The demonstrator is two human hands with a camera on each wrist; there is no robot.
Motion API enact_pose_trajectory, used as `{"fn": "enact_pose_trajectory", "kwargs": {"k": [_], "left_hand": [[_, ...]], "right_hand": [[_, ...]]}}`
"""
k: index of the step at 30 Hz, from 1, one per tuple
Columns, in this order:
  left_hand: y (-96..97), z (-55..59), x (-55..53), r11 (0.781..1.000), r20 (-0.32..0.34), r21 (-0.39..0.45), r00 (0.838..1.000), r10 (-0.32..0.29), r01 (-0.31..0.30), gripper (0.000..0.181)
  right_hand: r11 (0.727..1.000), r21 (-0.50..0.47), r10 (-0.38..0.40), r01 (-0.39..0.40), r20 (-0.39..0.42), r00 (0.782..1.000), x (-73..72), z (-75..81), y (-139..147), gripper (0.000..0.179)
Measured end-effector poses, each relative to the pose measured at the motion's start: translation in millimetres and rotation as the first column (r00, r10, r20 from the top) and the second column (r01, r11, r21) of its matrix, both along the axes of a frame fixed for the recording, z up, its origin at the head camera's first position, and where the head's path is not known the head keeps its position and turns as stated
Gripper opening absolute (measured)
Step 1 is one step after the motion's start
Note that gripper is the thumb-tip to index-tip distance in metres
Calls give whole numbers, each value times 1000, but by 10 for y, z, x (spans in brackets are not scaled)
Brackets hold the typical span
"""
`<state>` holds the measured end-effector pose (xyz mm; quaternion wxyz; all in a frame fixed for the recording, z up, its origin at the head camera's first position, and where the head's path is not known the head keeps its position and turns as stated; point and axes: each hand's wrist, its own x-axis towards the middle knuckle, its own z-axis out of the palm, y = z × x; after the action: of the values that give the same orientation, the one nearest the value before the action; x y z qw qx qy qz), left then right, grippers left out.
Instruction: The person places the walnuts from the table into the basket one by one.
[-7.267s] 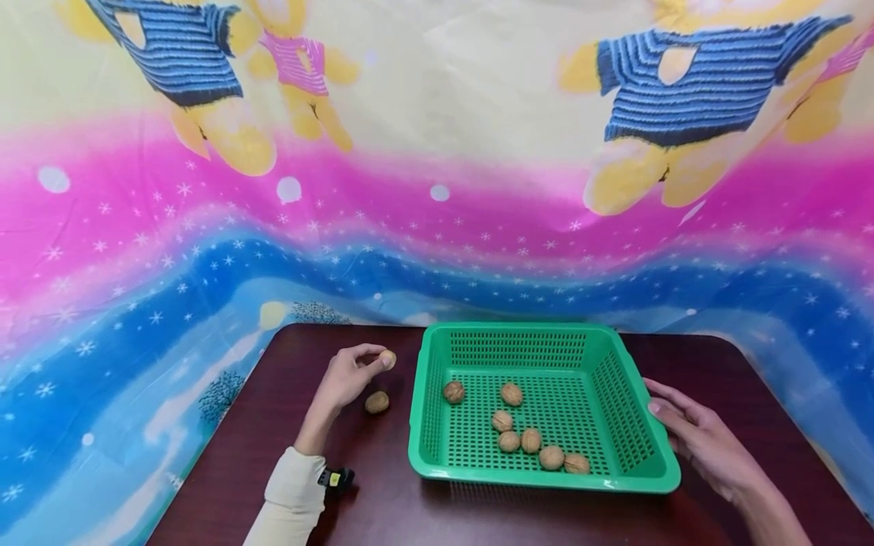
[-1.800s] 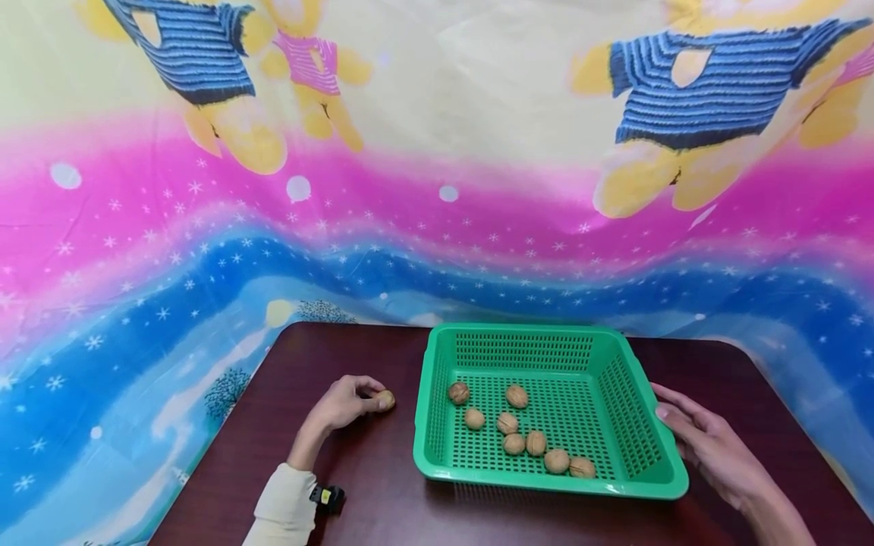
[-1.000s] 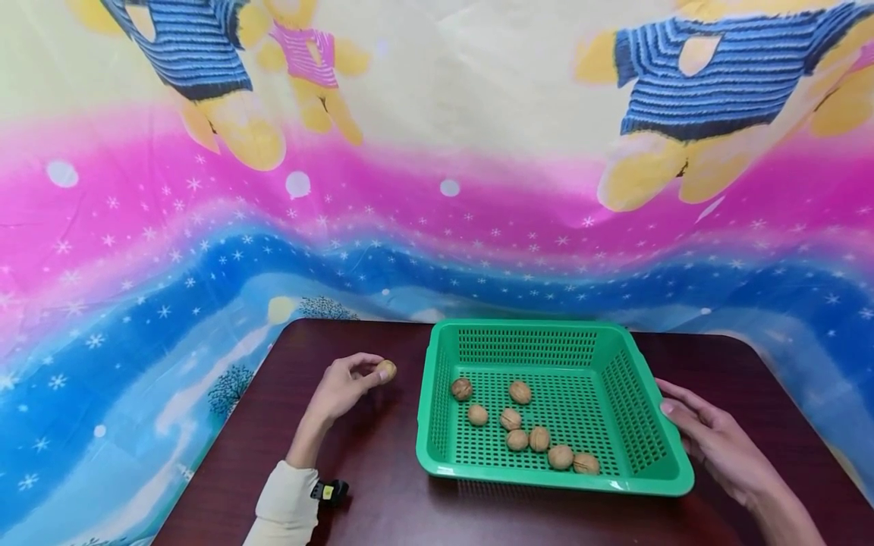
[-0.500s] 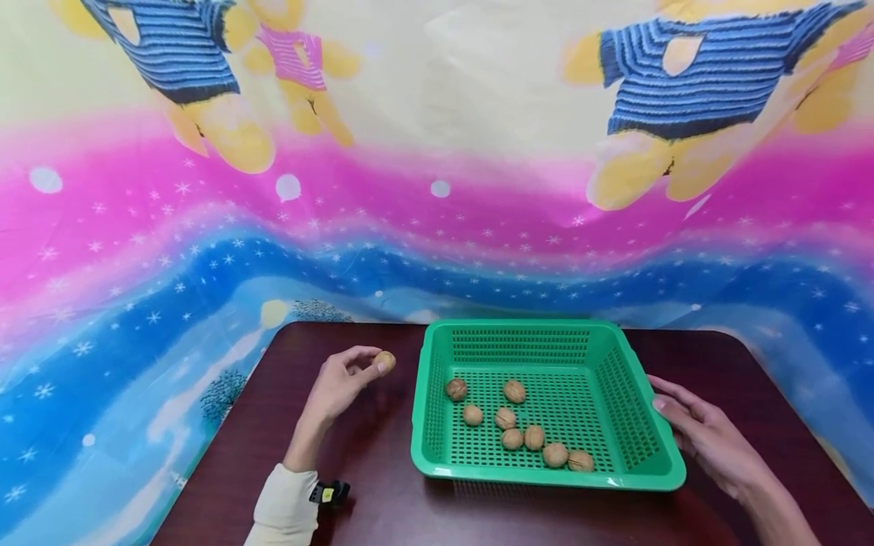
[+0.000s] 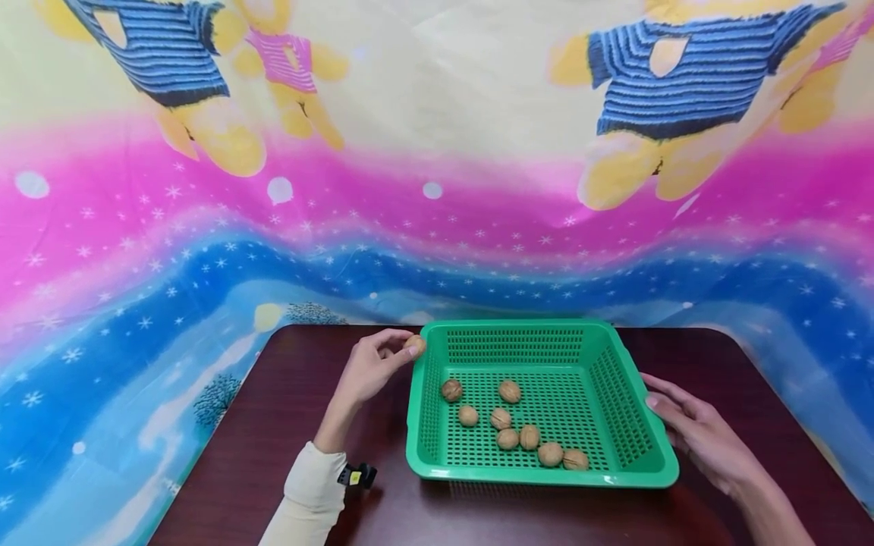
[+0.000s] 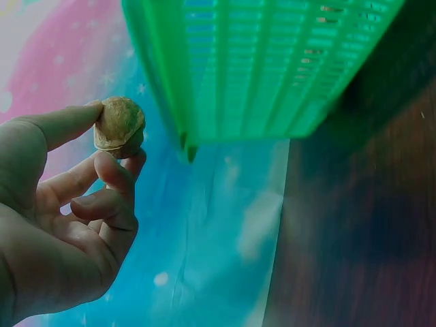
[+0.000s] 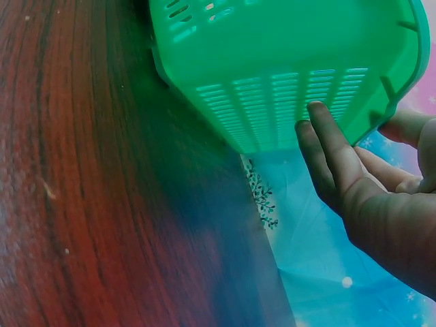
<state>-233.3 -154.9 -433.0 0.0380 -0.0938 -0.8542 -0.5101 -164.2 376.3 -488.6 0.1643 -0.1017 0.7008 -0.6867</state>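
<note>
My left hand (image 5: 374, 365) pinches a walnut (image 5: 415, 346) between thumb and fingertips, right at the left rim of the green plastic basket (image 5: 546, 479). In the left wrist view, the same walnut (image 6: 120, 127) sits between thumb and fingers, outside the basket wall (image 6: 252, 82). My right hand (image 5: 703, 428) holds the basket's right side, thumb at the rim. Seen from the right wrist, two fingers of that hand (image 7: 375, 204) lie against the slotted outer wall (image 7: 286, 102). Several walnuts (image 5: 509, 391) lie spread over the basket floor, mostly toward the front.
The basket stands on a dark reddish-brown table (image 5: 293, 425) with rounded back corners. Behind the table hangs a printed cloth (image 5: 437, 152) with bears and snowflakes. A black wrist strap (image 5: 358, 475) sits at the left sleeve.
One more walnut lies in the basket than at first. My left hand has since picked the other walnut off the table and carried it right to the rim. My right hand stays put.
</note>
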Motion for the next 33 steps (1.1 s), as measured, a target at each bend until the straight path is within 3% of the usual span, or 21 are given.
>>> {"fn": "enact_pose_trajectory", "kwargs": {"k": [16, 21, 33], "left_hand": [[585, 22, -212, 985, -69, -91, 986, -152, 146, 37], [750, -11, -298, 970, -79, -148, 975, -208, 195, 36], [1010, -71, -421, 921, -29, -264, 952, -304, 286, 40]], "right_hand": [[1000, -15, 2, -2, -1, 1000, 13, 4, 3, 60], [1000, -21, -2, 1, -9, 1000, 15, 3, -17, 60], [1000, -16, -10, 9, -27, 1000, 16, -7, -20, 61]]}}
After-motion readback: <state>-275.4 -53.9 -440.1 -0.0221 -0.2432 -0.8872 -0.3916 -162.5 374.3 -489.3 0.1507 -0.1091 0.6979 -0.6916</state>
